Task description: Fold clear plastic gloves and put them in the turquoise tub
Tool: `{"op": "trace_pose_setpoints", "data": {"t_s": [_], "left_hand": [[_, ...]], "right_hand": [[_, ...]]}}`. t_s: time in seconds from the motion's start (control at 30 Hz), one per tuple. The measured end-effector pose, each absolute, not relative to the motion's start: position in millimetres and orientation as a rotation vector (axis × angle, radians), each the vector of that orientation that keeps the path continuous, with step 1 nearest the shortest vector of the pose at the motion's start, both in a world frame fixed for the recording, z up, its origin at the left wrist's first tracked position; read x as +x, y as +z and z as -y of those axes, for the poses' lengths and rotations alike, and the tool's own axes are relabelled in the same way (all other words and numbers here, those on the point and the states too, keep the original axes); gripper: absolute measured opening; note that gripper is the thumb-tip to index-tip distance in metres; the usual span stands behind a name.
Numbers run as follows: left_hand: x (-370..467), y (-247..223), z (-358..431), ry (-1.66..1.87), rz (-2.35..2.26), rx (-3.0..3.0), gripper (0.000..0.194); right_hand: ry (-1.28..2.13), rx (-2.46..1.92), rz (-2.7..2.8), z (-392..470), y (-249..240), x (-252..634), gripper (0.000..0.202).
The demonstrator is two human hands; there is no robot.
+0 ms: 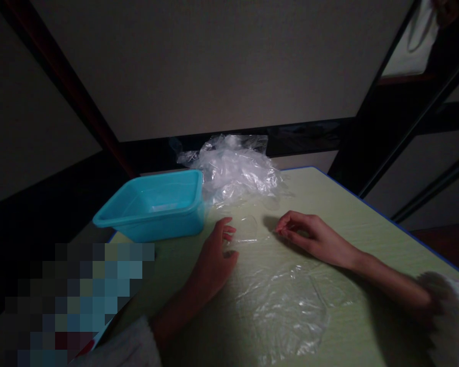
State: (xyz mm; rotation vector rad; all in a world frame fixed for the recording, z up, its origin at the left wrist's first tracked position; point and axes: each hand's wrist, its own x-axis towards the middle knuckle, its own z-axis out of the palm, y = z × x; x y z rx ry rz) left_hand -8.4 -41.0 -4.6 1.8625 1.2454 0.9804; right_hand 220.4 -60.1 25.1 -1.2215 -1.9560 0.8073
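My left hand (219, 255) is open just above the table, its fingers apart and curved toward the right. Facing it, my right hand (304, 234) has its fingertips pinched together at the right edge of a thin clear plastic film (247, 230). That film lies between both hands; its outline is faint and its exact kind cannot be made out. Closer to me, a wrinkled clear plastic sheet (286, 316) is spread flat on the table. Beyond the hands sits a crumpled heap of clear plastic (239, 171).
A turquoise plastic basin (172, 224) stands at the table's left edge, beside the heap. The pale green table (309, 188) has a blue rim. Panels (229, 66) rise behind it. A blurred-out patch (99, 290) covers the lower left. A white bag (413, 46) is at upper right.
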Motion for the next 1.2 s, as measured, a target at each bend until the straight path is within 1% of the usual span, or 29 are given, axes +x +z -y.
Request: {"op": "trace_pose_setpoints", "data": {"t_s": [0.2, 0.4, 0.7, 0.9, 1.03, 1.1, 1.2], "left_hand": [[-6.1, 3.0, 45.0, 1.011, -1.13, 1.808, 0.066], [-4.9, 5.8, 51.4, 1.01, -1.053, 1.848, 0.079], [-5.4, 1.8, 57.7, 0.963, -0.911, 2.073, 0.082], [-5.2, 4.5, 63.0, 0.916, -0.825, 2.134, 0.078], [-6.3, 5.3, 63.2, 0.873, -0.839, 2.161, 0.074], [-6.7, 5.8, 62.2, 0.841, -0.855, 2.211, 0.064], [-7.3, 7.7, 62.0, 0.693, -0.822, 2.388, 0.045]], "right_hand": [[0.8, -1.208, 2.026, 63.0, 25.1, 219.2, 0.011], [0.78, -1.2, 2.065, 63.0, 23.6, 220.1, 0.011], [0.7, -1.211, 2.104, 62.3, 24.8, 220.6, 0.014], [0.601, -1.194, 2.164, 64.5, 25.5, 221.7, 0.011], [0.495, -1.165, 2.24, 66.1, 26.5, 221.1, 0.014], [0.473, -1.152, 2.26, 66.3, 26.8, 221.1, 0.015], [0.449, -1.134, 2.279, 66.0, 26.7, 221.4, 0.015]]}}
